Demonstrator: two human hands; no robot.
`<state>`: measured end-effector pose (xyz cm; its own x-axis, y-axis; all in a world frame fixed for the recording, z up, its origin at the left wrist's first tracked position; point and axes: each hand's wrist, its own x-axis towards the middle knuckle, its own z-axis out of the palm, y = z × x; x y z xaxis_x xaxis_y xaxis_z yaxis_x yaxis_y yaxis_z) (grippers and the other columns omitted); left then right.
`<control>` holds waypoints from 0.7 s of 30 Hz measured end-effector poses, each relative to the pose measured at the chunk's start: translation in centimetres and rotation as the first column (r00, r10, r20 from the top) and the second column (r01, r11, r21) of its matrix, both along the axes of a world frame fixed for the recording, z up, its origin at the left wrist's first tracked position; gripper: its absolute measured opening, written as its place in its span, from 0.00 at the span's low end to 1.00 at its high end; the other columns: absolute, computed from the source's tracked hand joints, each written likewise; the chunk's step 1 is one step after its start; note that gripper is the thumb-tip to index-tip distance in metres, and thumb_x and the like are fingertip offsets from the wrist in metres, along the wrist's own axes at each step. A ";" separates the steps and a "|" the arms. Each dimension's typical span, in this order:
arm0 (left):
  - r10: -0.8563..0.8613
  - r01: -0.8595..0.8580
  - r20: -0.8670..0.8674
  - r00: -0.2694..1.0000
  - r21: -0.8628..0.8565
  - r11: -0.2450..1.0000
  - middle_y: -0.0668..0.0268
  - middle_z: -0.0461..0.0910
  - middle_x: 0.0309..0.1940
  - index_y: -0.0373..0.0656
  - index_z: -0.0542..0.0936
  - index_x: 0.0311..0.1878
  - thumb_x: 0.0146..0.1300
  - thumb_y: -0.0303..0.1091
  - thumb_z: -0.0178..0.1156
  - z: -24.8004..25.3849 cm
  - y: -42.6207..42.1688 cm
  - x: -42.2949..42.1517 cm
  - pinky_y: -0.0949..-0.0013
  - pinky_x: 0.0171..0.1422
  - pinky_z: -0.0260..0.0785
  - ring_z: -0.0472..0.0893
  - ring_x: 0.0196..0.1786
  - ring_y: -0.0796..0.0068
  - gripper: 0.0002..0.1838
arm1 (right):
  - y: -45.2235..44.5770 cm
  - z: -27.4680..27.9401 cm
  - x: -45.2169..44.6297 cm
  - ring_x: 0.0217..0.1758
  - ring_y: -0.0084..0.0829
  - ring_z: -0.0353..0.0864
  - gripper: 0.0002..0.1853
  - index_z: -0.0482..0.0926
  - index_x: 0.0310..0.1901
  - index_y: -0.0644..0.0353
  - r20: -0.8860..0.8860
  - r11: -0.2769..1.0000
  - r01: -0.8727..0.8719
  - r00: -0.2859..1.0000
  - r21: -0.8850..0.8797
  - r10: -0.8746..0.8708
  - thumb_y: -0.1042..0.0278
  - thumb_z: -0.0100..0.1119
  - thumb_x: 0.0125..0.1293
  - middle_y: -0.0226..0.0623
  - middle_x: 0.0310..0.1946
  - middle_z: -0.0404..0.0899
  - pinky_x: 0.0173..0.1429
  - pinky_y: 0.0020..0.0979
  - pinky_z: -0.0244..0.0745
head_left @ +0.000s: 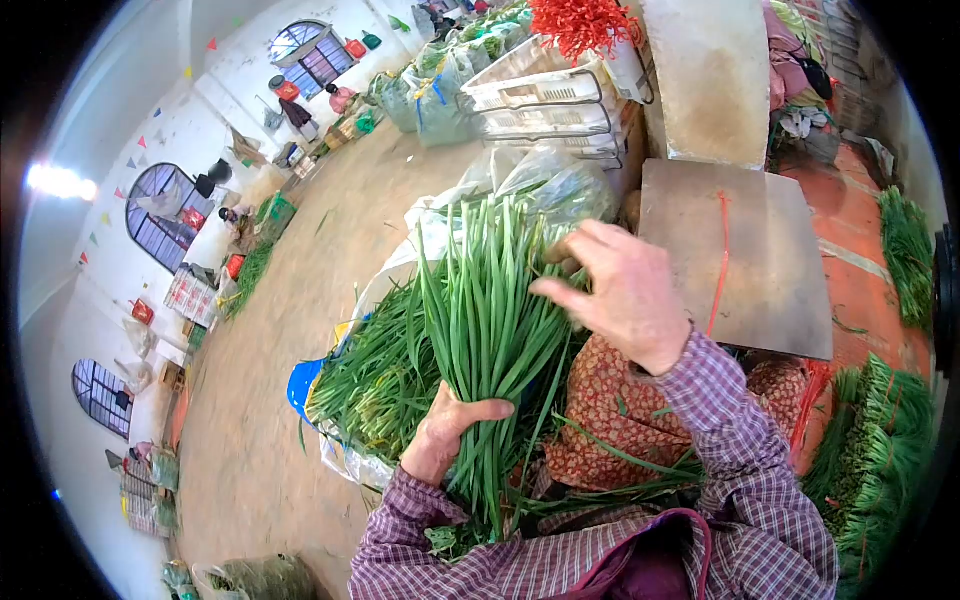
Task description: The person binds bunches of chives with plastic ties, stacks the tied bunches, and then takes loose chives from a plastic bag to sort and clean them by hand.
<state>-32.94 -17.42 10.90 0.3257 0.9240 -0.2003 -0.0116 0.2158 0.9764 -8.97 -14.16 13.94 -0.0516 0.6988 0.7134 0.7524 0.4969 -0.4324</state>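
Observation:
My left hand (447,430) is wrapped round a bunch of long green leafy stalks (490,310), held upright above my lap. My right hand (620,290) is raised at the bunch's upper right side, its fingers curled and apart, with nothing visible in them. Behind the bunch, more loose green stalks (375,370) lie in an open plastic sack. On a grey board (770,270) to the right lies a single red tie (722,265).
Green bundles (870,460) lie on an orange surface (855,230) at the right. White crates (545,95) and red ties (585,25) stand at the back. Other people sit far off along the left wall. A patterned cloth (620,415) covers my knees.

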 end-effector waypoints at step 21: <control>0.131 -0.134 -0.130 0.983 -0.018 0.991 0.61 0.82 0.50 0.34 0.76 0.57 0.42 0.20 0.71 -4.2 -1.6 -5.2 0.67 0.62 0.67 0.79 0.52 0.69 0.33 | 5.7 -3.1 -1.4 0.36 0.44 0.80 0.13 0.83 0.35 0.61 -0.268 0.950 -0.308 0.921 -0.053 0.283 0.58 0.62 0.61 0.43 0.31 0.79 0.39 0.37 0.72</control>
